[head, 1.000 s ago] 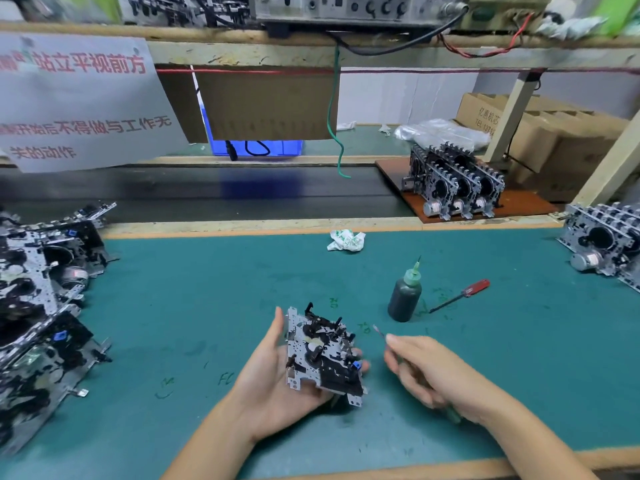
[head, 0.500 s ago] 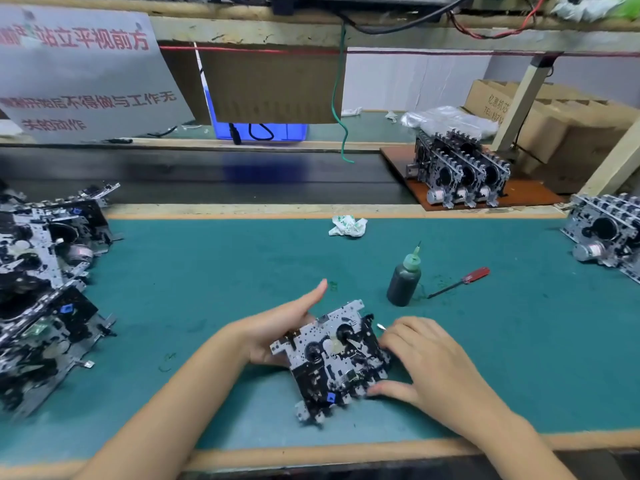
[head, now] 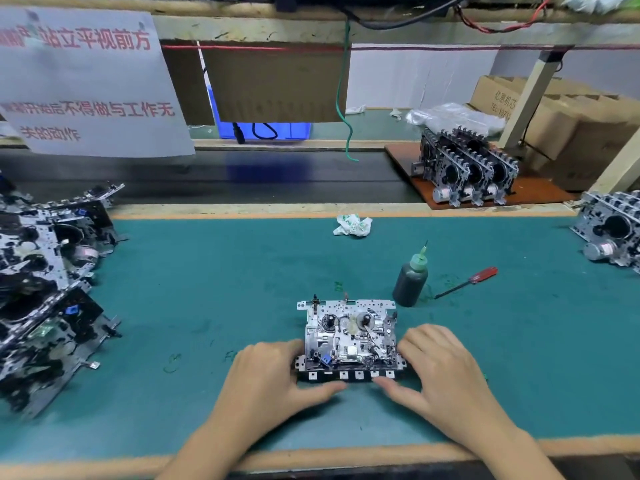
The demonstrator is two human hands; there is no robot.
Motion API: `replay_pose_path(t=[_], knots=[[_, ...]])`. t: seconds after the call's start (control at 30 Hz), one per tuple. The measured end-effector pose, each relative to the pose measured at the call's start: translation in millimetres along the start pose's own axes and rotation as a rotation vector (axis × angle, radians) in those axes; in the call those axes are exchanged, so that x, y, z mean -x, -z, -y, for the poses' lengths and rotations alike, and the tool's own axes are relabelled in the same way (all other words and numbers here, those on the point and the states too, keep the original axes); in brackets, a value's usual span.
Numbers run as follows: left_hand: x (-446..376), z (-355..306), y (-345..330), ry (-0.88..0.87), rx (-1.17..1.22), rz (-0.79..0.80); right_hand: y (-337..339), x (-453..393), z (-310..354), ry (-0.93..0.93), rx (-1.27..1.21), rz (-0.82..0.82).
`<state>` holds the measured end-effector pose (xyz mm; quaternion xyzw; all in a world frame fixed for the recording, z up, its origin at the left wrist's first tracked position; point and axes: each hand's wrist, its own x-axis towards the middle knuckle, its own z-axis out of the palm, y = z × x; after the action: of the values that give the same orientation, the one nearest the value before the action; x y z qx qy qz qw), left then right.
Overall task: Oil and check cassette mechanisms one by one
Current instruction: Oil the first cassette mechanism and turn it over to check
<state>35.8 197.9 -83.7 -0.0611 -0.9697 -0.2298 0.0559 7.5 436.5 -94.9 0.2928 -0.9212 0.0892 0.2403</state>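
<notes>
Head view shows the cassette mechanism [head: 349, 339] lying flat on the green bench [head: 207, 289], near the front edge and between my two hands. My left hand [head: 273, 382] grips its left end and my right hand [head: 446, 372] grips its right end; both thumbs reach in along the front row of keys, and the fingers curl against the sides. Whether my right hand also holds the small tool I cannot tell.

Half a second ago the mechanism sat tilted and skewed under my hands; now it lies square to the front edge, reels facing up. A second ago I held it upright in my left hand alone.

Just behind its right corner stands the dark oil bottle [head: 411, 280] with its green nozzle, and beside that lies a red-handled screwdriver [head: 467, 281]. A crumpled wrapper [head: 352, 225] sits near the back edge. Piled mechanisms [head: 45, 282] crowd the left edge, with more [head: 613, 230] at the right edge.
</notes>
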Motion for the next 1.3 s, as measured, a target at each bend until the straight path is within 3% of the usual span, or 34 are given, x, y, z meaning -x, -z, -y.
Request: replay_pose_path(t=[0.3,0.8,1.1,1.3], knots=[[1,-10,-17,-0.124,-0.121,-0.362,2,0,-3,0.008,-0.014,0.046],[-1,7,-8,-0.401,-0.118,-0.201,-6,-2,2,-0.068,0.056,-0.070],[0,7,-8,-0.356,-0.128,-0.241,-6,2,-9,0.040,0.044,-0.023],[-3,4,-11,-0.303,-0.125,-0.312,-5,3,-7,0.047,-0.113,-0.026]])
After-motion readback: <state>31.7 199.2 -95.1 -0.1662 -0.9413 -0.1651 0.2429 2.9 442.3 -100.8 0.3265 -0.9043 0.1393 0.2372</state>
